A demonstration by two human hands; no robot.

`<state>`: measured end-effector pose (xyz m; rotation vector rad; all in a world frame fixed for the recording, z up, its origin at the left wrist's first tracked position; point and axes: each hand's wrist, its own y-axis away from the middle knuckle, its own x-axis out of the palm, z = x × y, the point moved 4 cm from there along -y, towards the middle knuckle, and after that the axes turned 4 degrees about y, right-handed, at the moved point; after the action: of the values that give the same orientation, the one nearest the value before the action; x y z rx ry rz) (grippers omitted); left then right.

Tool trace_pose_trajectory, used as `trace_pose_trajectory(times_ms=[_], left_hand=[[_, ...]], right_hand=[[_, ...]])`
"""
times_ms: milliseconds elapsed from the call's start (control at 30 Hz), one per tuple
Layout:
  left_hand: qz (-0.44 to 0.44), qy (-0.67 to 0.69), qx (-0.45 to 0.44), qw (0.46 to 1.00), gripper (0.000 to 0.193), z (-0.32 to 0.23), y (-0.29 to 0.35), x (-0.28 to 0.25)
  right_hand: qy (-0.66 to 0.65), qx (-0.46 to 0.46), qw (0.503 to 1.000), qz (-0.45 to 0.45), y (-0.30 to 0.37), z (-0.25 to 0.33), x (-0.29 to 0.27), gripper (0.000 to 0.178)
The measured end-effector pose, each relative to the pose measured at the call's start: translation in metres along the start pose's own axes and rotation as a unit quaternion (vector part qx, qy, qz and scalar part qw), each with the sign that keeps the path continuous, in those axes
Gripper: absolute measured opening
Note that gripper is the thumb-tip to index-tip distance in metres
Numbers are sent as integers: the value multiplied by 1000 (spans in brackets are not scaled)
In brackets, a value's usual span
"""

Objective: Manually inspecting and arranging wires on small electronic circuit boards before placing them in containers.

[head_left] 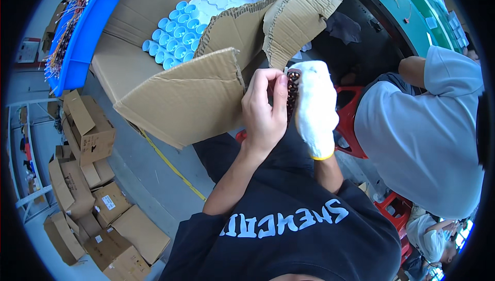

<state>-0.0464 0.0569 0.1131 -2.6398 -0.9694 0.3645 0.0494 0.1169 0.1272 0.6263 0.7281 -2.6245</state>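
My bare left hand (264, 108) is raised in front of my chest, its thumb and index finger pinched together. A tiny pale tip shows at the pinch, too small to name. Beside it, my right hand (315, 110), in a white knit glove with a yellow cuff, is closed around a dark reddish-brown piece with copper-coloured round spots (292, 91). The left fingertips meet the upper edge of that piece; most of it is hidden by both hands. Just beyond the hands stands an open cardboard box (180, 98) with torn flaps, holding several light blue cups (179, 32) in rows.
A blue tray (85, 39) full of wired parts is at upper left. Cardboard boxes (105, 203) pile up on the floor at left, past a yellow floor line (172, 165). A co-worker in a pale shirt (417, 131) sits close on my right, near a green worktable (412, 18).
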Motion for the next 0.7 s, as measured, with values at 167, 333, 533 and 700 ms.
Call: trace_pose_trajectory(times_ms=[167,333,533,700], left_hand=[[-51,72,-11,996,11,-3,0,-8],[-53,-15,69,996,11,-20,3,-16],[-68,147,-44,986,12,-16,0,-25],[-123,296,-108,941,12,-13,-1,-27]], right_hand=[[144,-158,973,-89,3,15,17,11],[-151,-65,986,-34,-1,11,21,8],[-136,-91,987,-2,-5,23,27,8],[-78,-105,991,-18,-3,29,33,8]])
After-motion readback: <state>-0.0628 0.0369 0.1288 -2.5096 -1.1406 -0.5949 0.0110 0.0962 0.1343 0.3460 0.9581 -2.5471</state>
